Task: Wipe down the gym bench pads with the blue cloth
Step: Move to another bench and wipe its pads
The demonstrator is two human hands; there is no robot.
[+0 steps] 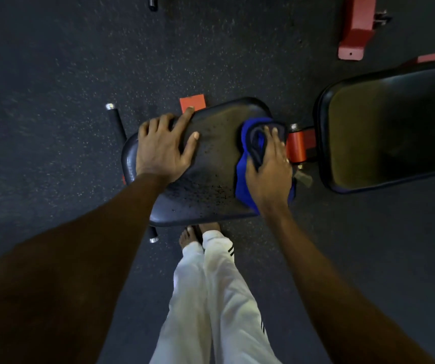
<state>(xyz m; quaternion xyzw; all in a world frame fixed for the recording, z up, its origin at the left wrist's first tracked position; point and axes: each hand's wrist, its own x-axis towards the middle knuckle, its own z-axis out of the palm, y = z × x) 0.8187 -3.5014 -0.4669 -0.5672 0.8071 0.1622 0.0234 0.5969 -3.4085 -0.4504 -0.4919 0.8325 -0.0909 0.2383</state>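
The only marking we can make out is a set of black stripes down the side of the white trousers (219,292); we cannot read any writing or brand.

The blue cloth (244,164) lies bunched on the right end of the black seat pad (213,166), next to the red hinge bracket (300,146). Its long axis runs across the pad's width, from the far edge to the near edge, where a blue corner hangs just over the side. The seat pad's own long axis runs left to right, its right end tilted a little away from us, and it lines up with the larger back pad (390,127) beyond the bracket. Dark specks dot the seat pad between the two hands.

Our right hand (270,166) sits on top of the cloth, fingers (274,132) slightly bent and pointing away from us, with a dark-edged fold gathered between thumb and forefinger. Our left hand (162,149) rests palm down on the pad's left part, fingers spread and straight, holding nothing; the forefinger reaches the far edge beside a red frame tab (192,101).

A black bar with a chrome tip (116,118) sticks out on the far left side. Bare feet (188,236) stand on the speckled rubber floor (53,88) just beside the pad's near edge. A red frame foot (354,32) lies on the floor, well apart at upper right.
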